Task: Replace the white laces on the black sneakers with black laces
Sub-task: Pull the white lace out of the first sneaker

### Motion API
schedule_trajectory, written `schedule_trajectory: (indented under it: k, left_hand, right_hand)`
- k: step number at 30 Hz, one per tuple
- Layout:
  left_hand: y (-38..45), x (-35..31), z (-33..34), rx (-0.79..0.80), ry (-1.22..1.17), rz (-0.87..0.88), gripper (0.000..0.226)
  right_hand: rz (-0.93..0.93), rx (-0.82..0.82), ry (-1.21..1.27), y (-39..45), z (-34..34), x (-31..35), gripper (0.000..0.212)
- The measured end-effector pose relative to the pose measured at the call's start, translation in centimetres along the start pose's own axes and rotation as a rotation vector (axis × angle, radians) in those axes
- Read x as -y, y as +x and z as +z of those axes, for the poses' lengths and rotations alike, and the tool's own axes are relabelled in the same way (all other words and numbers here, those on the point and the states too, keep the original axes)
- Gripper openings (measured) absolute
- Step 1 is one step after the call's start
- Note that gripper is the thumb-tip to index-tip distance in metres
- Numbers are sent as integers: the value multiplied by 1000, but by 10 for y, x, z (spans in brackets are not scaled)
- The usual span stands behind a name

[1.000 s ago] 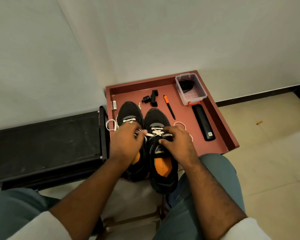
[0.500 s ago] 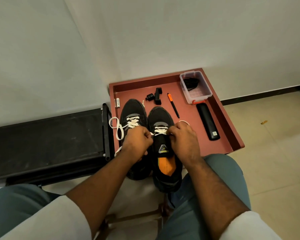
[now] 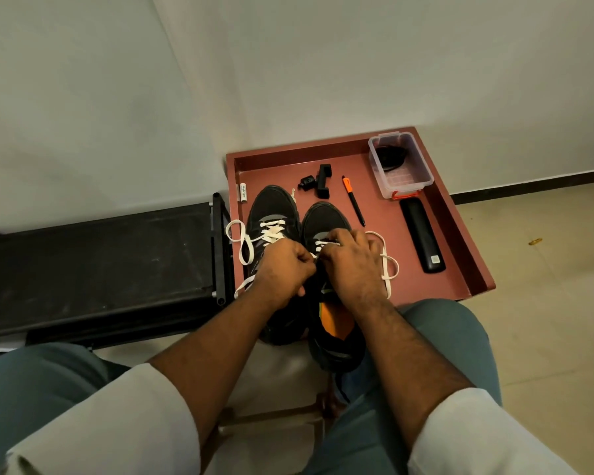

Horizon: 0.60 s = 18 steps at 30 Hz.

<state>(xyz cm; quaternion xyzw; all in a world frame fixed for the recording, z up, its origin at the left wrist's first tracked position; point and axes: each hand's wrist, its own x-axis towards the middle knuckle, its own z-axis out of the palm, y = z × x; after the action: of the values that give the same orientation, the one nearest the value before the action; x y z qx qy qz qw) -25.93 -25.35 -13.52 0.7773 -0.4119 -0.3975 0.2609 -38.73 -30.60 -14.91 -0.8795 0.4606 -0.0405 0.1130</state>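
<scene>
- The flat white cotton lace (image 3: 324,244) on the right-hand black mesh sneaker (image 3: 326,221) is what I am working loose; only its top crossings show between my knuckles, and its free end lies in loops (image 3: 388,265) on the tray to the right of the shoe.
- My right hand (image 3: 352,265) has its fingers curled down over the lacing, pinching the lace near the tongue; my left hand (image 3: 283,269) is closed into a fist just beside it, gripping what I judge to be the same lace, though the fingertips are hidden.
- To do this well, I think I should draw one crossing out at a time, pulling along the eyelet row, not sideways, so the flat lace does not twist or jam.
- The shoe may slide towards me, so one hand ought to steady it.
- The left-hand black sneaker (image 3: 271,214), touching the first, has its white lace (image 3: 271,231) untied but threaded, one end looped (image 3: 242,241) over the tray edge.
- Both shoes stand on the red-brown square tray (image 3: 460,234), heels overhanging its near edge.
- The clear plastic box (image 3: 400,166) at the far corner holds something dark, perhaps the black laces; I cannot tell.
</scene>
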Motion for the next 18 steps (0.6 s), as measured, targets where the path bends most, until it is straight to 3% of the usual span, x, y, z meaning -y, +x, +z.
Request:
schedule_trajectory:
  k: [4,8,10,12,14,16,18]
  left_hand:
    - [2,2,0,5,-8,-15,17]
    - [4,3,1,3,-23,-47,24]
    - [3,3,2,-3,-22,-35,29]
    - [2,3,2,10,-14,-16,37]
    - [1,2,1,18,-3,-13,41]
    - [1,2,0,20,3,-7,42]
    - [-1,1,-1,20,4,9,40]
  right_hand:
    - [89,-91,194,-1,9,-5,21]
    - [562,-366,751,3,6,-31,5]
    - [723,-362,844,5,3,-42,8]
    - [668,-303,823,3,0,-41,20]
    - [427,-236,664,-2,-3,-31,37]
    - [201,-145,411,-4,-4,-17,39]
    - [101,-53,197,-4,-3,-4,36]
